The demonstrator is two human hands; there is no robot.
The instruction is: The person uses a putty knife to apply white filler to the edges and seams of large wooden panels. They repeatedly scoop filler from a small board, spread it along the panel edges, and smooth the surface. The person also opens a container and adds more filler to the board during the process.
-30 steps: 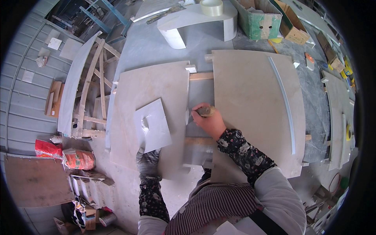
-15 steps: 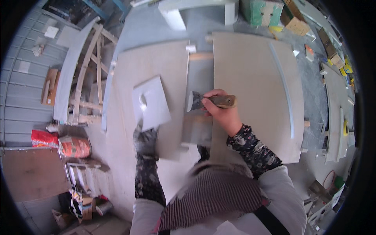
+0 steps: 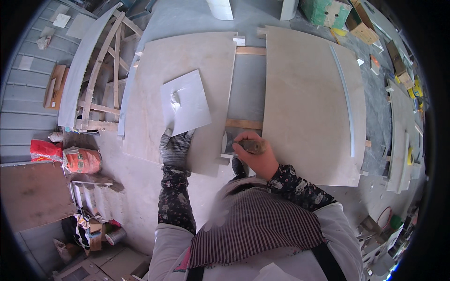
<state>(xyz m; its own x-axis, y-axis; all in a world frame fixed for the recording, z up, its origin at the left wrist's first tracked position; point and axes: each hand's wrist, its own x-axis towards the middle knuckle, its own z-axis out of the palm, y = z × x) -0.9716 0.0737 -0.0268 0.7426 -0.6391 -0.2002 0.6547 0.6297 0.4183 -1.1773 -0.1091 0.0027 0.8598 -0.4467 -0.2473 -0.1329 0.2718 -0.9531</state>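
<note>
Your left grip (image 3: 176, 149), in a grey glove, is closed on the near edge of the white plate (image 3: 194, 103); some fingers are hidden by it. Plate sits just ahead of that grip, over the left panel (image 3: 147, 117), and carries a shiny blob (image 3: 175, 99). Can't tell if plate touches panel.

Your right grip (image 3: 259, 158), bare, is closed round the handle of the scraper (image 3: 253, 147). Blade points left of that grip, by the left panel's right edge, near its close corner; contact unclear.

Just ahead of your right grip: a wood bar (image 3: 244, 124) spanning the gap between panels, then the grey desk (image 3: 247, 89) showing through. Right of it: the right panel (image 3: 309, 107), with a pale strip (image 3: 347, 100) along its far side. Well left of your left grip: an orange sack (image 3: 83, 161) and a red sack (image 3: 45, 151).
</note>
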